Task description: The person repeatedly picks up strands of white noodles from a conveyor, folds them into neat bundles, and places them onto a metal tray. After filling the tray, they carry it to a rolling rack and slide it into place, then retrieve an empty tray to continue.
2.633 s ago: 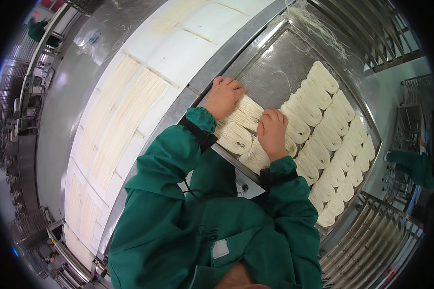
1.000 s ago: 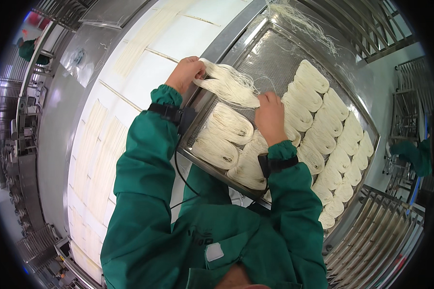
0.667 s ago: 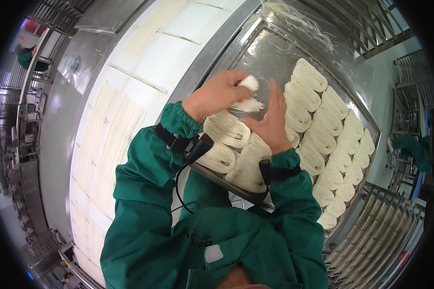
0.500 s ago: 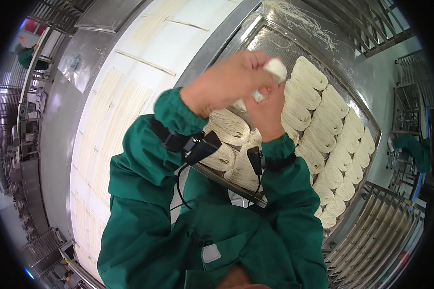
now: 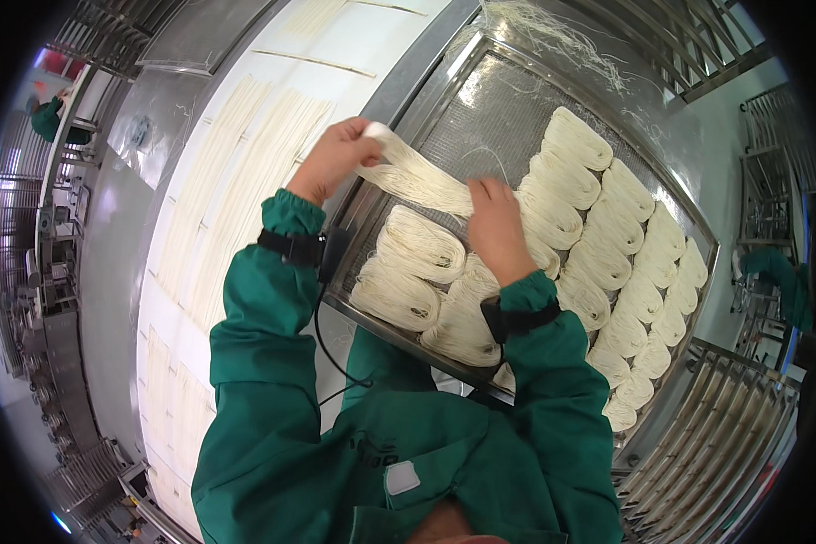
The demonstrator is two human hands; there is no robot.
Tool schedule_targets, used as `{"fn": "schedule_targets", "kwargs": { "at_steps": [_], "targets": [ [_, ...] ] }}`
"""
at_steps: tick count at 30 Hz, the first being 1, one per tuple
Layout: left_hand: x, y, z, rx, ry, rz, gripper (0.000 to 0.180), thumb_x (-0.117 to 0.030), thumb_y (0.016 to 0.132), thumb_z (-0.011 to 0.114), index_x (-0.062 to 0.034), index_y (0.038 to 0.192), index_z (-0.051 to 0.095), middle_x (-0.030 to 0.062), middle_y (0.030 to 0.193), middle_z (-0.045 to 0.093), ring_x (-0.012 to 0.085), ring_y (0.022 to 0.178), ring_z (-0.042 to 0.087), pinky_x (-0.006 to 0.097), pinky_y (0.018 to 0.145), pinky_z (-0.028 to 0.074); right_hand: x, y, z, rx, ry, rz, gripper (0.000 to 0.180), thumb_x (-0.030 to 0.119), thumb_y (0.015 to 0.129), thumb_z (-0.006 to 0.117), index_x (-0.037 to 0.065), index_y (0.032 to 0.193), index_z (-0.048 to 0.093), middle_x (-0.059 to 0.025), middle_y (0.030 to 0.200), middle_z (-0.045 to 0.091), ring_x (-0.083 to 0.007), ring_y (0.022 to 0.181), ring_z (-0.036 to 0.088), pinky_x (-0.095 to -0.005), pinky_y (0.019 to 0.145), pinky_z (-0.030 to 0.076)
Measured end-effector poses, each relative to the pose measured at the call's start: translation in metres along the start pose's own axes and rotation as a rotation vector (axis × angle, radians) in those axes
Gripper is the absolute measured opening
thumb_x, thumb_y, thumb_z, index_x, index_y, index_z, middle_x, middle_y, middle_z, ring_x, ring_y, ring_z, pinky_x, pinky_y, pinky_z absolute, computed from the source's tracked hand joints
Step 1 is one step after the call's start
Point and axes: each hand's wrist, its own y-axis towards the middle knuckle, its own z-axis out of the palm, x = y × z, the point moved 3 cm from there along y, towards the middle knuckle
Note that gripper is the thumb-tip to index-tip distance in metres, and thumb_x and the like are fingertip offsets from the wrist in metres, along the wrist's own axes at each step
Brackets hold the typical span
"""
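Between my hands stretches a bundle of pale noodles (image 5: 419, 178), held over the metal mesh tray (image 5: 508, 95). My left hand (image 5: 340, 156) is closed round the bundle's left end, above the tray's left edge. At its other end my right hand (image 5: 497, 222) is closed on the strands, fingers curled and partly hidden. Folded noodle bundles (image 5: 419, 243) lie just below the held one. Rows of similar bundles (image 5: 598, 249) cover the tray's right part, overlapping one another.
Left of the tray runs a white table (image 5: 272, 145) with long straight noodle strands and thin sticks. Loose strands (image 5: 562, 36) lie beyond the tray's far edge. Metal racks (image 5: 698, 435) stand at the right. Two people in green are at work, one far left, one far right.
My hands have moved apart. The left went left, drawing the bundle out from a compact twist into a long stretch; the right moved slightly lower.
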Motion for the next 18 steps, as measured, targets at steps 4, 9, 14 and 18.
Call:
{"fn": "schedule_targets", "kwargs": {
  "at_steps": [4, 9, 14, 18],
  "targets": [
    [-0.012, -0.023, 0.057, 0.239, 0.109, 0.083, 0.027, -0.011, 0.093, 0.064, 0.0011, 0.117, 0.069, 0.0048, 0.095, 0.071, 0.0118, 0.084, 0.063, 0.027, 0.078, 0.051, -0.011, -0.009, -0.022, -0.135, 0.141, 0.002, 0.044, -0.006, 0.077, 0.059, 0.001, 0.12, 0.066, -0.0175, 0.118, 0.061, -0.0389, 0.106, 0.057, -0.0466, 0.094, 0.048],
    [0.007, -0.015, 0.111, 0.435, 0.146, 0.092, 0.027, -0.012, 0.096, 0.062, 0.0003, 0.118, 0.071, 0.0083, 0.096, 0.074, 0.013, 0.088, 0.065, 0.028, 0.079, 0.051, -0.015, -0.017, -0.036, -0.309, 0.324, 0.071, 0.033, -0.001, 0.079, 0.064, 0.002, 0.111, 0.067, -0.0152, 0.112, 0.062, -0.0374, 0.103, 0.057, -0.0468, 0.091, 0.048],
    [0.022, 0.005, 0.111, 0.104, 0.894, 0.463, 0.03, -0.003, 0.089, 0.061, -0.0051, 0.117, 0.072, 0.0074, 0.115, 0.071, 0.0293, 0.103, 0.064, 0.041, 0.091, 0.049, -0.003, -0.014, -0.031, -0.204, 0.302, -0.059, 0.016, 0.005, 0.079, 0.068, 0.005, 0.095, 0.064, -0.0093, 0.106, 0.062, -0.0317, 0.102, 0.057, -0.0439, 0.091, 0.044],
    [0.036, 0.008, 0.097, -0.128, 1.047, 0.739, 0.028, -0.007, 0.086, 0.065, -0.0101, 0.112, 0.073, 0.0064, 0.113, 0.066, 0.0302, 0.112, 0.057, 0.044, 0.095, 0.043, -0.002, -0.01, -0.023, -0.111, 0.05, -0.114, 0.014, 0.007, 0.077, 0.066, 0.007, 0.091, 0.063, -0.0072, 0.105, 0.062, -0.0291, 0.108, 0.055, -0.0449, 0.096, 0.038]
  ]
}}
